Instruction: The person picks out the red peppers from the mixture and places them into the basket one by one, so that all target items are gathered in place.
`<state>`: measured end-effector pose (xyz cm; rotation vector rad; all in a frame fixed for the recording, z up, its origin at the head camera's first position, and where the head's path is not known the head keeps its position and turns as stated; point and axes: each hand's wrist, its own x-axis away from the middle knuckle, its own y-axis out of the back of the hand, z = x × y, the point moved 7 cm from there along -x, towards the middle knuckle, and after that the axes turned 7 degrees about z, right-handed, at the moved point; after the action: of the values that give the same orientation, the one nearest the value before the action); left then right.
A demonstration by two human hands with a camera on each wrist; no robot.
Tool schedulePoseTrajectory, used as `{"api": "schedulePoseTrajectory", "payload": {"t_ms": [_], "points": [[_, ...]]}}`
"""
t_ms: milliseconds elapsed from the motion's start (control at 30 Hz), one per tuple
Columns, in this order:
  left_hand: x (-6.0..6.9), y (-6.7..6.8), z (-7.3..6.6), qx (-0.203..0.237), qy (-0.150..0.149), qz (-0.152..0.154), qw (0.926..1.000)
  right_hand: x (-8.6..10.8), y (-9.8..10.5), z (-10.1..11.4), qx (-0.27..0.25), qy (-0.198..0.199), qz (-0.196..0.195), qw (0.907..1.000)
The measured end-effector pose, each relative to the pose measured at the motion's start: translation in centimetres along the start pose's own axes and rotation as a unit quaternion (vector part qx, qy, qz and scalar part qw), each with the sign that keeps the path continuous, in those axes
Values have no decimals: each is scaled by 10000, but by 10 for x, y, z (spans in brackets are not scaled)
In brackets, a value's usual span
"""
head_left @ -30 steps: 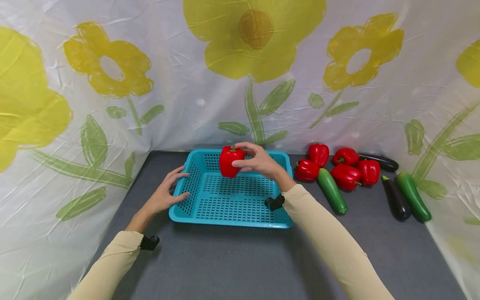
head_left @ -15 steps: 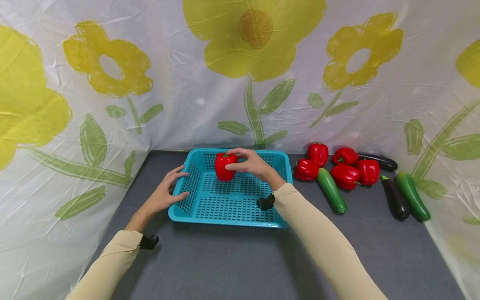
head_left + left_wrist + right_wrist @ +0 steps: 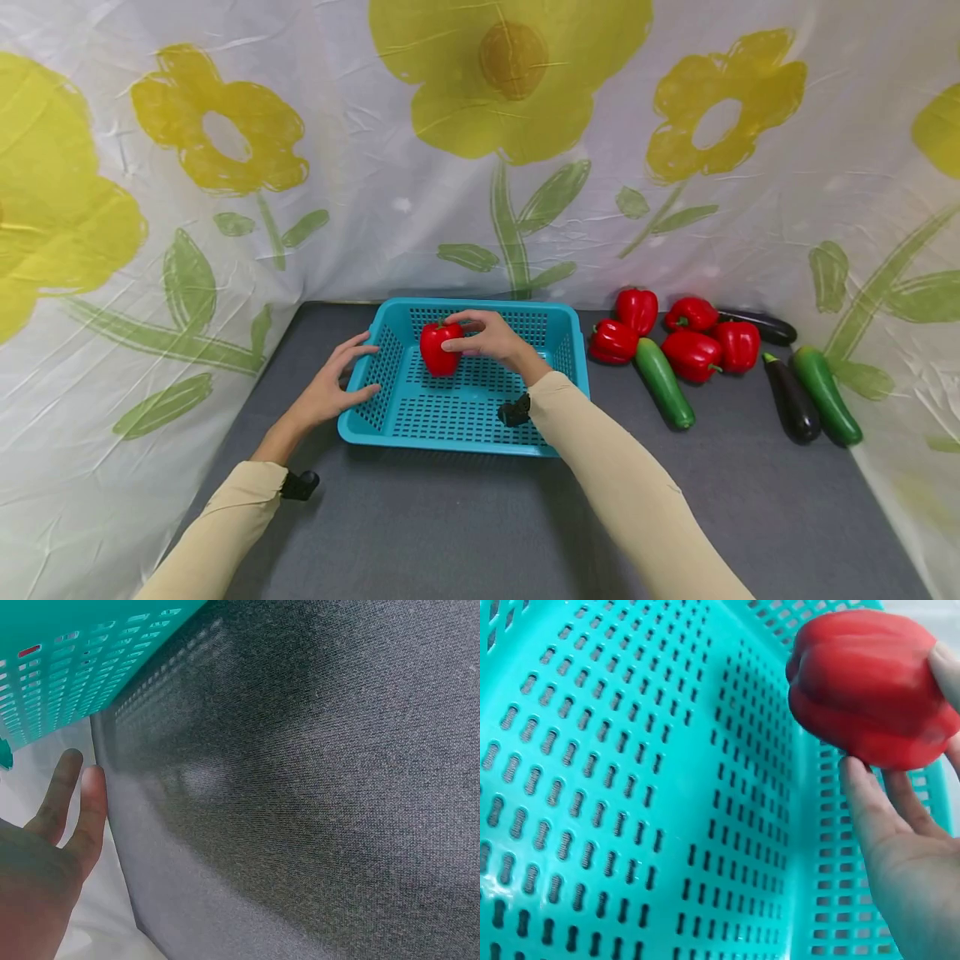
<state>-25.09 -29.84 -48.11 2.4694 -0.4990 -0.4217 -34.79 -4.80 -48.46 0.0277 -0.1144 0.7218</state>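
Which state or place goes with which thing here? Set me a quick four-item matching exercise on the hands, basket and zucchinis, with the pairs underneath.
1. left hand
2. right hand
3. basket
4. zucchinis

A. green, right of the basket
B. gripping a red pepper
C. blue, full of holes
D. fingers spread at the basket's left end

Pairs: 1-D, 2-B, 3-C, 4-A
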Motion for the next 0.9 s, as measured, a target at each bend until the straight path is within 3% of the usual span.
{"api": "schedulePoseTrajectory", "payload": {"t_ms": [433, 900], "points": [[1, 0, 0, -14, -43, 24, 10000, -7, -9, -17, -302, -388, -340, 9982], [0, -1, -1, -24, 112, 33, 9999, -8, -16, -26, -451, -817, -555, 9941]]}}
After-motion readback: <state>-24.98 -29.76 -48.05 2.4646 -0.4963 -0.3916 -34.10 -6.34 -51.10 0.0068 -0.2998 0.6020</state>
